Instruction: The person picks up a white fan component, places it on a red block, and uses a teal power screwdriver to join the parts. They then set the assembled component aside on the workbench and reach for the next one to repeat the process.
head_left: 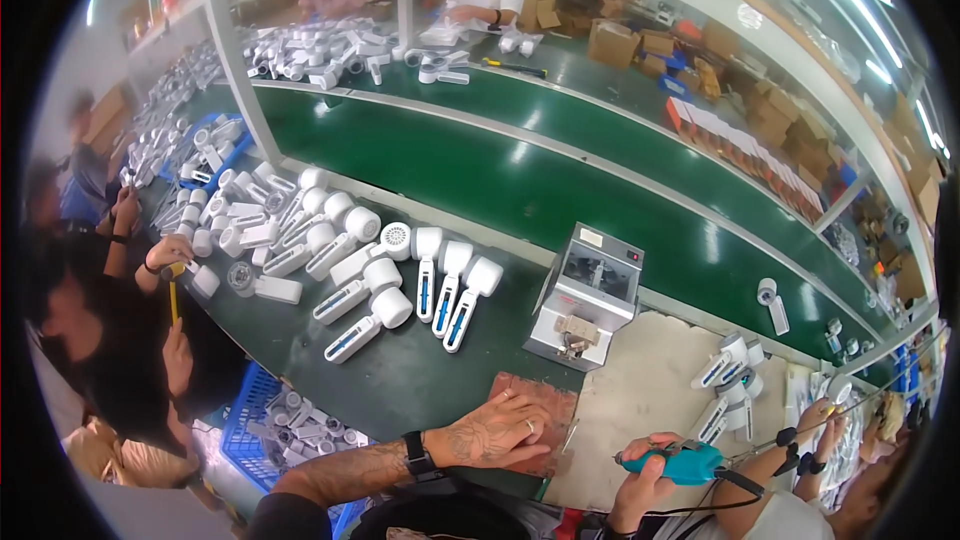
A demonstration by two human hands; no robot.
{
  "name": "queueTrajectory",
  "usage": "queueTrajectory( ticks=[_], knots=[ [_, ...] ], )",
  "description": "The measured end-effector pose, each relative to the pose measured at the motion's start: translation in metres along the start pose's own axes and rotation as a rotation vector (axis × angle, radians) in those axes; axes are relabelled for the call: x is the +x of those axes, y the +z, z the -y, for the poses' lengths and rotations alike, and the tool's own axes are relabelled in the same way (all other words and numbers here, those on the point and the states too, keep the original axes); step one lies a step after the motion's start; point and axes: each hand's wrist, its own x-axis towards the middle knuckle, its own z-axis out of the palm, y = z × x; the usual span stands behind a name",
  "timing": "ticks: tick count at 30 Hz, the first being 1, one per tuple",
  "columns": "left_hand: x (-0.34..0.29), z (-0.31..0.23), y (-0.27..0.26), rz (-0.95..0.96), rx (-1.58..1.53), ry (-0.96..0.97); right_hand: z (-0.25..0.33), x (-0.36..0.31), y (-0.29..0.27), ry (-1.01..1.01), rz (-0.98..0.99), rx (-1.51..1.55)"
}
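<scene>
My left hand (pixel 500 430) lies palm down on a worn reddish-brown pad (pixel 548 395), its fingers loosely stretched out and apart. A watch with a dark strap sits on that wrist. In my right hand (pixel 645 488) is a teal electric screwdriver (pixel 682 462), its tip pointing left toward the pad. Just beyond the pad stands a grey metal screw feeder (pixel 580 305). To its left, white handheld devices with round heads (pixel 457 295) lie in rows, several with open handles showing a blue strip inside.
A green conveyor belt (pixel 420 168) runs behind the bench. More white devices (pixel 733 390) lie on the beige sheet (pixel 635 380) at right. A blue crate (pixel 245 440) of parts stands lower left. One co-worker holds a hammer (pixel 173 290) at left; another person's hands (pixel 815 430) are at right.
</scene>
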Motion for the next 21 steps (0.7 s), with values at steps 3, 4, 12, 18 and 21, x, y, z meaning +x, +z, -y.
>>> queueTrajectory(
  ticks=[3, 4, 12, 18, 21],
  knots=[
    [0.009, -0.006, -0.001, 0.042, -0.14, -0.002, 0.004, -0.002, -0.01, 0.008, -0.014, -0.001],
    [0.019, -0.013, -0.002, 0.04, -0.155, 0.027, 0.006, -0.003, -0.016, 0.008, -0.025, -0.004],
    [0.111, -0.032, 0.039, 0.102, -0.305, 0.171, 0.016, -0.024, -0.058, 0.038, -0.221, -0.061],
    [0.182, -0.016, 0.133, 0.103, -0.44, -0.121, 0.045, -0.017, -0.073, -0.028, -0.12, -0.2],
    [0.207, -0.016, 0.176, 0.023, -0.328, -0.051, 0.048, -0.021, -0.076, -0.016, -0.138, -0.209]
  ],
)
